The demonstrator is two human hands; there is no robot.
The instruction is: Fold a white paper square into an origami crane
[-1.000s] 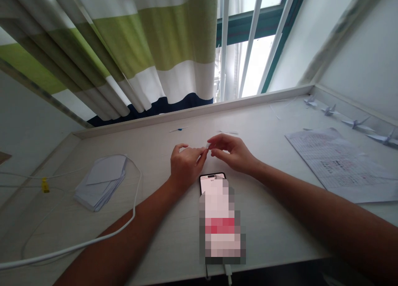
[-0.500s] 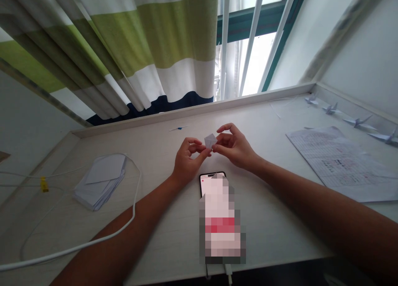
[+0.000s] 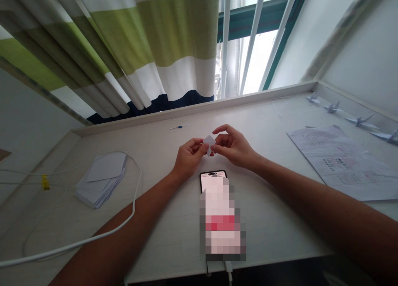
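Note:
A small folded piece of white paper (image 3: 209, 141), shaped like a diamond with a pointed lower end, is held up above the desk between both hands. My left hand (image 3: 189, 156) pinches its left side, thumb in front and fingers behind. My right hand (image 3: 234, 145) grips the right side between thumb and a bent finger, while its index finger is raised clear of the paper. Just in front of the hands a phone (image 3: 213, 174) lies on the desk, its screen lit and mostly blurred out.
A stack of white paper sheets (image 3: 105, 168) lies at left, near a white cable (image 3: 134, 194) that passes over my left forearm. Written sheets (image 3: 338, 161) lie at right. Several folded paper cranes (image 3: 360, 121) line the right edge. A small blue-and-white item (image 3: 179, 127) lies behind.
The folded paper has changed from a compact, roughly square shape to a longer diamond with a point downward. My left thumb now lies over its front.

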